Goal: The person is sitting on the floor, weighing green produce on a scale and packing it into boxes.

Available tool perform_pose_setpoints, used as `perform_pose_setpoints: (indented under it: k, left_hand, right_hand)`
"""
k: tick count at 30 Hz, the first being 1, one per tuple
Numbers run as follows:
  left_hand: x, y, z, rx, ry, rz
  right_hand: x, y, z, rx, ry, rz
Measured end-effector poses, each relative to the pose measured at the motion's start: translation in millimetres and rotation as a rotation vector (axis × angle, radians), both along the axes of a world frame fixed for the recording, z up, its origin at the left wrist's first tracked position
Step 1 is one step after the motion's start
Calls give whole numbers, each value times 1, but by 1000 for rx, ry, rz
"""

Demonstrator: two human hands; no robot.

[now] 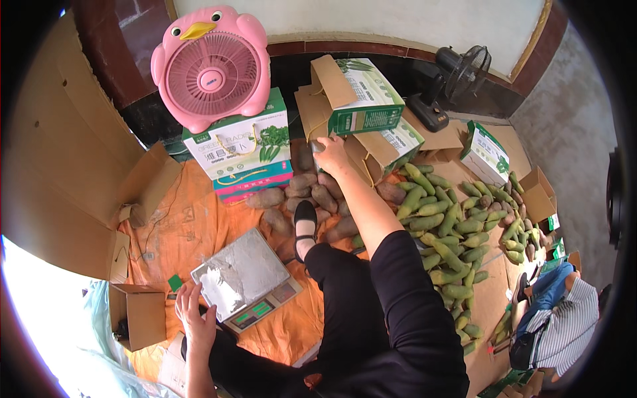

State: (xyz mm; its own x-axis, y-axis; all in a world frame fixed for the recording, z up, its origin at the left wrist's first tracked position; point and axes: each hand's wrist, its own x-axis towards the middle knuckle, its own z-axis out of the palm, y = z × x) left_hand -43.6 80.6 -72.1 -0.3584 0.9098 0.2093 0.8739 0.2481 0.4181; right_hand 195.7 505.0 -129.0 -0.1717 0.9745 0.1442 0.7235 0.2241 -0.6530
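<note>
Holding the right hand (330, 156) out above brownish tubers (265, 198), just beside two open cartons; curling its fingers near a grey thing (316, 146), but not being able to tell whether gripping it. Spreading the left hand (194, 317) loosely, fingers parted and grasping nothing, at the corner of the digital scale (245, 282); not being able to tell about contact there. Seeing the tubers lying loose on the orange sheet (225, 219), between scale and cartons. Finding the upper open carton (361, 96) turning out its brown flaps, above the lower open carton (398, 140); not making out contents in either. Leftward, seeing a green-and-white carton (242, 142) resting on a pink-and-teal carton (255, 184), bearing a pink fan (215, 66). Rightward, seeing green radishes (474, 240) heaping up loose, near a white carton (486, 156) and a small brown carton (539, 192).
</note>
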Motion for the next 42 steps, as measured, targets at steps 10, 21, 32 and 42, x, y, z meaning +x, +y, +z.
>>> perform_pose_setpoints:
  k: [10,21,32,42]
  left_hand:
    - [-1,6,-7,-55,-38,43]
    - [-4,0,-13,-14,-9,25]
    - [2,10,-21,-58,1,-5]
    - [-1,9,-15,-50,36,19]
  right_hand:
    - [30,53,-33,82,214,-211]
    - [223,-34,34,244,685,-279]
    - [294,-95,-52,11,401,-575]
    - [165,-60,40,521,-539,-199]
